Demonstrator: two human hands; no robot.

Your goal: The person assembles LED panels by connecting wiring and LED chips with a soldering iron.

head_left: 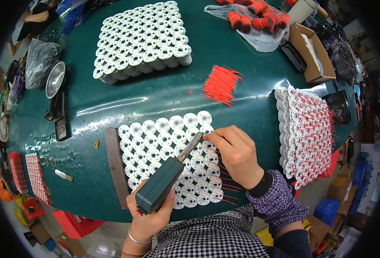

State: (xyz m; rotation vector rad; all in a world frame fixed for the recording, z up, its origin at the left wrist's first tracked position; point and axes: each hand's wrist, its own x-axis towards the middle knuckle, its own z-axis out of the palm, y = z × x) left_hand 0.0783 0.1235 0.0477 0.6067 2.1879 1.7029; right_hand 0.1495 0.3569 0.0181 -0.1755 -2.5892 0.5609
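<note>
My left hand [152, 222] is wrapped round a dark green soldering gun [159, 184], whose metal tip points up and to the right. The tip reaches a round board near the right edge of a panel of white round LED boards [153, 154]. At that same spot the fingers of my right hand [237, 157] are pinched on a thin red wire, only a bit of which shows. Down the panel's right column, below my right hand, several red wires [228, 186] stick out to the right. A dark straight bar [116, 167] lies along the panel's left side.
Beyond the panel lies a pile of cut red wires [221, 85]. A tall stack of white panels [142, 38] stands at the back; wired panels [306, 135] are stacked at right. Left are a metal bowl [55, 79] and a black holder [60, 114]. A cardboard box [312, 53] sits back right.
</note>
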